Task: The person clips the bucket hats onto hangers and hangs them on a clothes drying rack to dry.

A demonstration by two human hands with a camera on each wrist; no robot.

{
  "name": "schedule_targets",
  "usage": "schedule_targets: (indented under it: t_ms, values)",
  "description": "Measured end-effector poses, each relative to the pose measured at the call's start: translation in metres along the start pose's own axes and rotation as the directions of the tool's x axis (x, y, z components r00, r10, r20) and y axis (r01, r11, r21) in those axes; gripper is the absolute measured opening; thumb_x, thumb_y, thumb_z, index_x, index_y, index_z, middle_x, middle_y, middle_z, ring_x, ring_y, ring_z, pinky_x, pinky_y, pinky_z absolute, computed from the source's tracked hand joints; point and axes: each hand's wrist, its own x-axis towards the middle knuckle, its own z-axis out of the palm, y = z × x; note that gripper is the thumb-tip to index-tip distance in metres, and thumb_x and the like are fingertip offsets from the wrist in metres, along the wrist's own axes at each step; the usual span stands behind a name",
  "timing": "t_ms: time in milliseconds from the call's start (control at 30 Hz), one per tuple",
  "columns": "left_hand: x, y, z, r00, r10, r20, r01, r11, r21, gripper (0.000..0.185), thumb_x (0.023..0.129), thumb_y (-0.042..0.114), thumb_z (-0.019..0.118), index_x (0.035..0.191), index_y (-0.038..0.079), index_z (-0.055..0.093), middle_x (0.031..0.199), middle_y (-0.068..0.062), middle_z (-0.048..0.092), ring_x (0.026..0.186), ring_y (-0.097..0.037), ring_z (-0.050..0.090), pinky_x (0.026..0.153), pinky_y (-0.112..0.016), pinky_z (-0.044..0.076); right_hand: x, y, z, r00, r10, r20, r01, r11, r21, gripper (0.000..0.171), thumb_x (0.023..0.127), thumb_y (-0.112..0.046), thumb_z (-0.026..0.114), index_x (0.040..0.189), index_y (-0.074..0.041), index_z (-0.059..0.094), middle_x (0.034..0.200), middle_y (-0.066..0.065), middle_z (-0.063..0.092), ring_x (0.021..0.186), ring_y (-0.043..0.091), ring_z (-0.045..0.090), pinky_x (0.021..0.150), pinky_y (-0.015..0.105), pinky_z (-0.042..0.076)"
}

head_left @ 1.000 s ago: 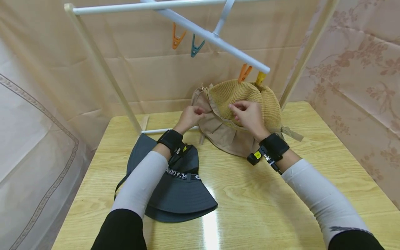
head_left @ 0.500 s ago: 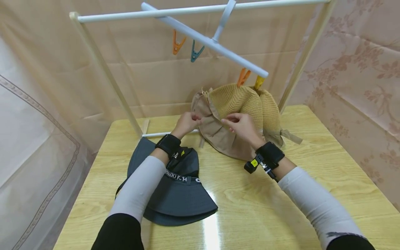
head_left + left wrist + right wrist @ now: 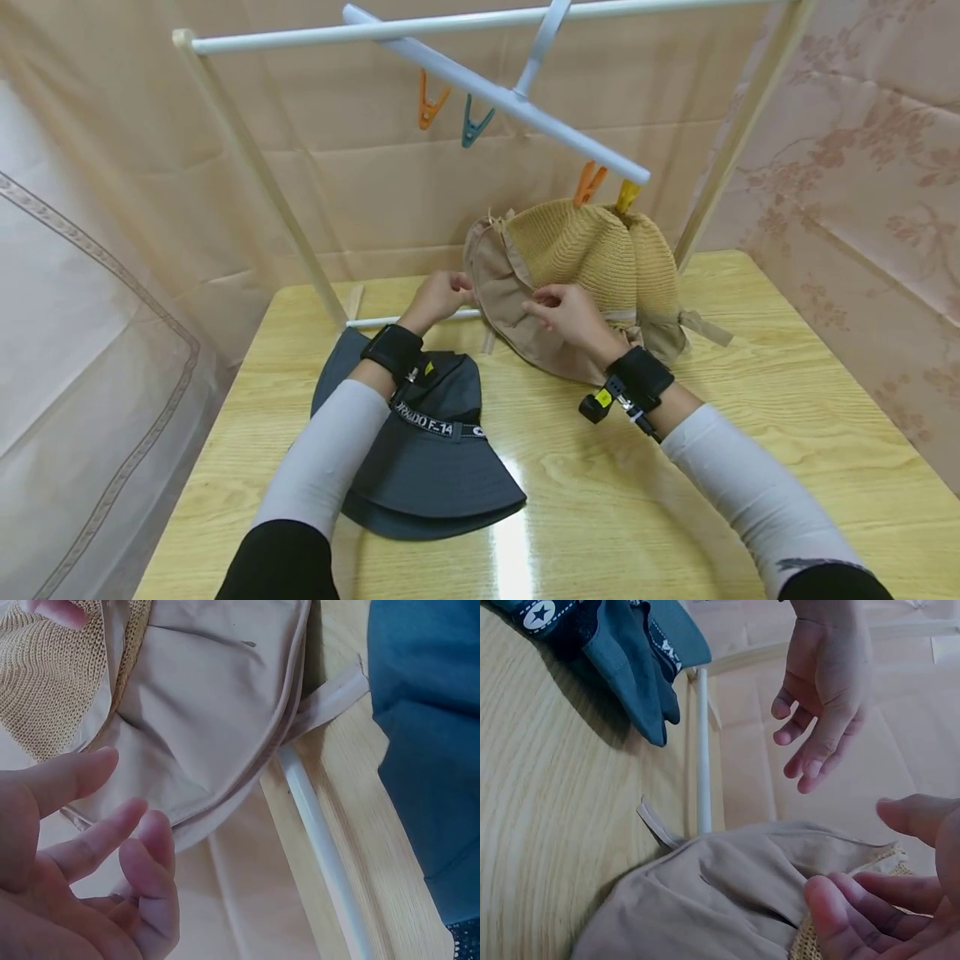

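Note:
A straw hat with a beige fabric brim [image 3: 600, 250] hangs by an orange clip [image 3: 589, 183] and a yellow clip [image 3: 628, 195] from the right end of a pale blue hanger [image 3: 517, 102]. My left hand [image 3: 435, 300] is at the left edge of the brim, its fingers loosely bent around nothing. Over the front of this hat is my right hand [image 3: 573, 318]; the right wrist view shows its thumb and fingers apart, holding nothing. A dark blue-grey bucket hat [image 3: 435, 467] with a lettered band lies folded on the table, partly hidden by my left forearm.
A white-railed rack [image 3: 285, 35] stands on the wooden table [image 3: 645, 500] and carries the hanger. Another orange clip [image 3: 431, 104] and a teal clip [image 3: 476, 125] hang from the hanger's left half. Beige cloth [image 3: 390, 192] covers the back.
Both hands have come down and left, the right one from the straw crown to the brim. The hats stay where they were; the camera view shifts slightly.

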Motion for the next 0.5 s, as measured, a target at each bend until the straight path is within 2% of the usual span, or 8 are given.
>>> schedule_targets:
  t_ms: [133,333,500]
  values:
    - [-0.004,-0.002,-0.001,0.999,-0.022,0.037,0.021,0.999,0.028,0.035,0.090,0.025,0.068,0.118,0.004,0.067,0.123,-0.019,0.063,0.115,-0.033,0.058,0.097,-0.043,0.047,0.001,0.001,0.005,0.998,0.006,0.064,-0.003,0.998,-0.059,0.049,0.095,-0.030,0.064,0.130,0.003,0.058,0.108,0.019,0.066,0.089,0.039,0.065,0.064,0.027,0.050]
    - [-0.010,-0.010,-0.002,0.995,-0.052,0.083,0.051,0.999,0.019,0.037,0.092,0.025,0.067,0.122,0.004,0.064,0.126,-0.019,0.061,0.117,-0.034,0.057,0.096,-0.044,0.048,0.003,0.005,0.017,0.995,0.018,0.095,-0.015,0.999,-0.033,0.048,0.094,-0.029,0.066,0.129,0.004,0.059,0.106,0.018,0.066,0.088,0.039,0.065,0.069,0.032,0.054]
    - [-0.014,-0.019,-0.005,0.993,-0.056,0.104,0.052,0.998,0.043,0.037,0.093,0.025,0.066,0.123,0.003,0.064,0.124,-0.019,0.062,0.114,-0.034,0.059,0.094,-0.043,0.049,0.003,0.009,0.026,0.993,0.000,0.118,0.001,1.000,-0.010,0.041,0.094,-0.028,0.066,0.121,0.002,0.063,0.099,0.022,0.066,0.084,0.038,0.065,0.066,0.028,0.051]
